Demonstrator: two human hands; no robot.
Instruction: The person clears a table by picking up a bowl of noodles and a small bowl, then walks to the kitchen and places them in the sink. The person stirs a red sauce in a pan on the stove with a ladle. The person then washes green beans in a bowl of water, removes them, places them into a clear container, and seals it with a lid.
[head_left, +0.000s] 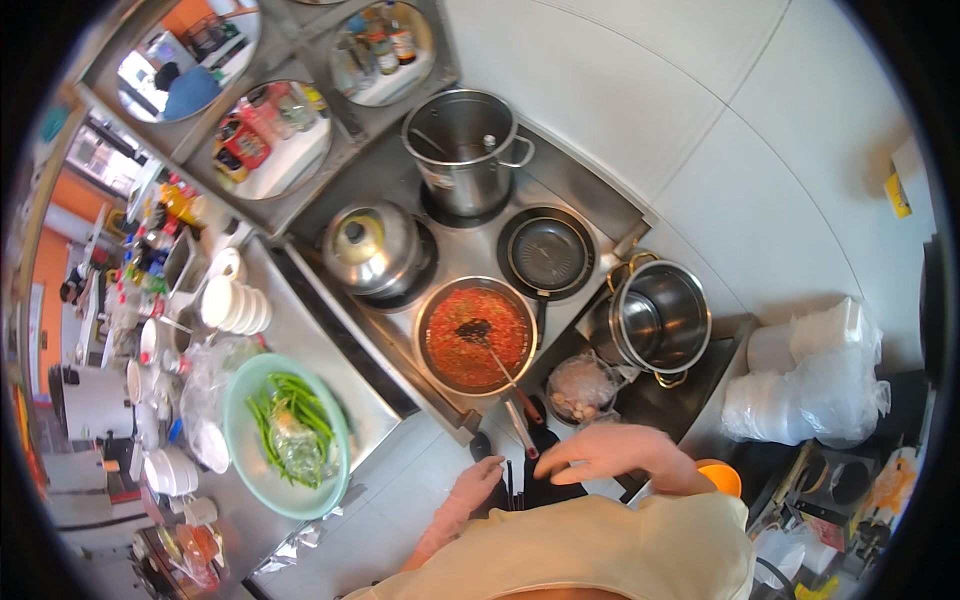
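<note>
Chopped red sauce fills a frying pan (435, 375) on the front burner. A ladle or spatula with a brown handle (528, 406) leans in it, its dark head resting in the sauce. The pan's own handle (521, 429) points towards me. My left hand (480, 480) hangs in front of the stove, fingers loosely curled, holding nothing that I can see. Just short of the pan handle's end, my right hand (592, 454) is held palm down with fingers apart and nothing in it.
Behind the pan stand a lidded steel pot (375, 251), a tall stockpot (469, 161) and a small black frying pan (550, 251). Right are a steel pot (660, 315) and a bagged bowl (577, 386). A green basin (236, 450) of green peppers or beans sits on the left counter.
</note>
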